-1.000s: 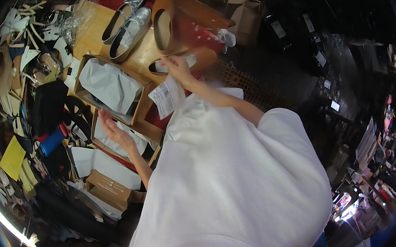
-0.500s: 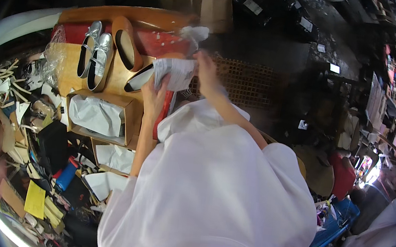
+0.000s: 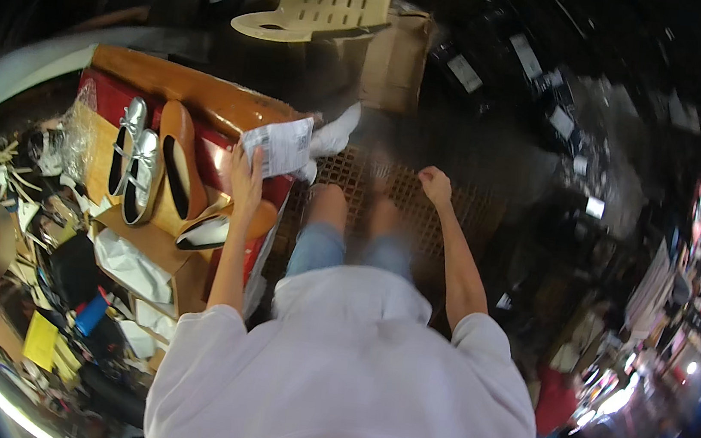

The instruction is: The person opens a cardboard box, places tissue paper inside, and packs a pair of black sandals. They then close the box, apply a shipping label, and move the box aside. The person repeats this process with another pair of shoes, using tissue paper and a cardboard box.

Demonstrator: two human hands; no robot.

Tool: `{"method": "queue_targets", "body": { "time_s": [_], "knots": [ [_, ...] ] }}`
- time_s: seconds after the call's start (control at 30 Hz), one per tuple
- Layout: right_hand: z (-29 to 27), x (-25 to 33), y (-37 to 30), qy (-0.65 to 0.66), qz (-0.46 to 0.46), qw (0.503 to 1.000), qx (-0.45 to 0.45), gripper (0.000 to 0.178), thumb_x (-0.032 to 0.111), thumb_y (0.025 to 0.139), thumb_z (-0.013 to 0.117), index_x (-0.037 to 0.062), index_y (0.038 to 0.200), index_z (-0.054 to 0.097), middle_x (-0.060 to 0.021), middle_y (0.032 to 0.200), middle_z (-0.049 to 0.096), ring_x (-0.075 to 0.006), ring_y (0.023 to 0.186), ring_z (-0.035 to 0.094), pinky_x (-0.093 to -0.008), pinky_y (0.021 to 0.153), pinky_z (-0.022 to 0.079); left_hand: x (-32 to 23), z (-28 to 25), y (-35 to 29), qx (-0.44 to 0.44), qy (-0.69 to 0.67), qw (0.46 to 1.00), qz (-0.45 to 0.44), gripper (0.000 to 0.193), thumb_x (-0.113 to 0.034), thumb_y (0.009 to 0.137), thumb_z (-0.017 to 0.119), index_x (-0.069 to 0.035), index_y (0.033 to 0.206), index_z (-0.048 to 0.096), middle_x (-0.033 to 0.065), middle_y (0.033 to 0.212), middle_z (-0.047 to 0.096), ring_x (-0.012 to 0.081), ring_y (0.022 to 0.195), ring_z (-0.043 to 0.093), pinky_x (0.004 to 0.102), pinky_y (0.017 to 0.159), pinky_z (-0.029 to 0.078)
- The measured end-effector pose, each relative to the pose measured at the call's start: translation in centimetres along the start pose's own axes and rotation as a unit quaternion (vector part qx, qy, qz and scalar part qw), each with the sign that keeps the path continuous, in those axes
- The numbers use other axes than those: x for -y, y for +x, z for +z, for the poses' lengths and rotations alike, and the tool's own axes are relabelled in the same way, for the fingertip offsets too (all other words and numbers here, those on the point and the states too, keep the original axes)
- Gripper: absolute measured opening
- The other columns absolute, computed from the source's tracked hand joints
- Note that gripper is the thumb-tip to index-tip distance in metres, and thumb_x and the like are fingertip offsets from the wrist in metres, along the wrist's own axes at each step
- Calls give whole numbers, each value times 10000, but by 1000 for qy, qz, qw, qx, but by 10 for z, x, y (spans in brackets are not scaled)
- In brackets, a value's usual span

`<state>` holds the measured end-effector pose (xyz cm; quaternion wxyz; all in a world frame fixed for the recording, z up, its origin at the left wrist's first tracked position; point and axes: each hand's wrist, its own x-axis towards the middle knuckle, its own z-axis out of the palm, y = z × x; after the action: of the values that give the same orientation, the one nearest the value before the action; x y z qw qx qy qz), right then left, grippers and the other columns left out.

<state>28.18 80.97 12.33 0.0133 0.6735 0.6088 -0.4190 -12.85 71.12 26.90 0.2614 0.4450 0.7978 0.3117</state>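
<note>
My left hand (image 3: 245, 177) grips a white printed sheet (image 3: 278, 147) above the right end of the red and orange bench. Out to the right, apart from the bench, my right hand (image 3: 435, 184) has its fingers curled together; whatever may be in them is hidden. Left of the sheet lie a pair of silver flats with bows (image 3: 143, 168) and a tan flat shoe (image 3: 180, 156). A second tan flat (image 3: 260, 219) is partly behind my left forearm. Below the silver pair, a cardboard shoebox (image 3: 191, 283) holds white tissue paper (image 3: 133, 263).
Crumpled white material (image 3: 336, 133) sits past the bench's right end. Beyond are a cream plastic chair (image 3: 332, 5), a brown carton (image 3: 394, 60) and dark labelled parcels (image 3: 465, 74). Scraps and a yellow card (image 3: 41, 341) crowd the left. Brown grating (image 3: 421, 210) covers the floor ahead.
My right hand has left the sheet and swung out to the right. My left hand still has the sheet, now lying flatter. The view has shifted, showing my knees and more floor.
</note>
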Motion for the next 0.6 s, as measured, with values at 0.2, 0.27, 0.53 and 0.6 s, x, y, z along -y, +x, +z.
{"method": "queue_targets", "body": {
  "time_s": [0.2,0.27,0.53,0.6],
  "knots": [
    [29,-65,168,-122,-74,990,14,376,278,799,624,17,1067,662,-171,1052,664,-357,1007,603,-422,891,462,29,15,-14,-14,-28,997,-71,359,-239,991,395,30,1169,552,208,1252,518,388,1233,387,429,1091,217],
    [57,-89,225,-158,-43,986,24,412,307,794,635,34,1103,646,-169,1069,657,-361,1033,577,-437,952,411,23,13,-14,-6,-53,986,-157,337,-211,976,412,24,1167,562,200,1253,523,377,1243,386,445,1090,216],
    [147,-155,399,-153,1,982,109,411,387,783,643,107,1081,690,-109,1042,684,-293,1065,591,-442,1108,215,8,9,-13,11,46,983,-176,428,-273,930,376,37,1110,610,195,1176,602,319,1217,466,458,1110,178],
    [165,-163,421,-121,-44,988,82,414,402,794,620,86,1050,697,-119,997,691,-296,1005,616,-443,1035,323,12,14,-15,-18,24,985,-168,451,-303,921,375,45,1069,622,207,1133,619,318,1148,528,454,1111,175]
  ]
}}
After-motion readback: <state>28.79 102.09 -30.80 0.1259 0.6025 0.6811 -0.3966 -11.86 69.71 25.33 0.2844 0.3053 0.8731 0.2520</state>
